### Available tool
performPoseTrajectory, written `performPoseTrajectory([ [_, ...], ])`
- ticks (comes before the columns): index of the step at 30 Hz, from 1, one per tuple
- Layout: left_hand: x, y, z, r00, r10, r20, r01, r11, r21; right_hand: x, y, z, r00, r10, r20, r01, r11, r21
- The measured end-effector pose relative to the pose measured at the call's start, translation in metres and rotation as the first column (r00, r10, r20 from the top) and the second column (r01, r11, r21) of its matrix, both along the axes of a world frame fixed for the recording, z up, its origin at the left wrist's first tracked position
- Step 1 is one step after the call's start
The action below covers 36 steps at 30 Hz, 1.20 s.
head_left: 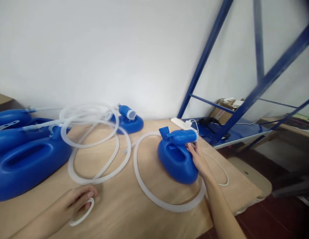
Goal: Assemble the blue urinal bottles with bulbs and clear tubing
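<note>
My left hand [79,200], at the lower left, has its fingers closed around a thin white ring [82,217]. On the right, my right hand [197,156] grips the white-rimmed end of a small blue bottle [181,136]. That bottle lies above a larger blue container [178,162] with an oval hole, which is tilted on the table. A translucent tube [166,206] loops around the container and passes near my right forearm.
Several blue containers [32,162] crowd the left side, with coiled tubes [97,181] beside them. Another blue container [131,124] stands by the wall. A white power strip [179,123] and cable lie near the blue metal frame [206,59] at right.
</note>
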<state>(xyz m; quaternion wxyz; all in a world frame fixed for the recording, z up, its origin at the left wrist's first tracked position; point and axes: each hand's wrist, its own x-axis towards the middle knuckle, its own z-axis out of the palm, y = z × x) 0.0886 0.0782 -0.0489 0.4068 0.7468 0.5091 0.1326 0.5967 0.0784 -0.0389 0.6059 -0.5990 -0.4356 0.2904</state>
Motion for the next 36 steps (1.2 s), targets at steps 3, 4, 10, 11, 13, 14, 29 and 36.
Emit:
performPoseTrajectory([
  [3, 0.004, -0.004, -0.013, 0.997, 0.033, -0.064, -0.006, 0.92, 0.393, -0.002, 0.006, 0.0, 0.991, 0.039, -0.13, -0.038, 0.999, 0.008],
  [4, 0.009, -0.001, -0.015, 0.993, 0.036, -0.109, 0.023, 0.868, 0.496, -0.003, 0.008, 0.001, 0.988, 0.046, -0.148, -0.046, 0.999, 0.003],
  [10, 0.087, 0.017, 0.045, 0.862, 0.041, -0.505, 0.335, 0.701, 0.63, -0.016, 0.018, -0.004, 0.996, 0.011, -0.089, -0.011, 1.0, 0.007],
  [11, 0.109, 0.018, 0.065, 0.858, -0.049, -0.511, 0.41, 0.664, 0.625, -0.018, 0.018, -0.005, 0.997, 0.016, -0.08, -0.015, 1.0, 0.02],
  [13, 0.159, 0.021, 0.104, 0.868, -0.201, -0.454, 0.486, 0.525, 0.698, -0.022, 0.017, -0.006, 0.998, 0.038, -0.058, -0.035, 0.998, 0.044],
  [14, 0.186, 0.024, 0.12, 0.869, -0.247, -0.429, 0.495, 0.455, 0.74, -0.024, 0.016, -0.006, 0.998, 0.05, -0.046, -0.048, 0.998, 0.052],
  [29, 0.308, 0.09, 0.111, 0.87, -0.302, -0.39, 0.491, 0.471, 0.732, -0.012, 0.013, 0.029, 0.975, 0.204, -0.094, -0.173, 0.949, 0.262],
  [36, 0.314, 0.089, 0.108, 0.889, -0.302, -0.345, 0.453, 0.467, 0.759, -0.028, 0.059, 0.049, 0.983, 0.032, -0.182, 0.034, 0.936, 0.351],
])
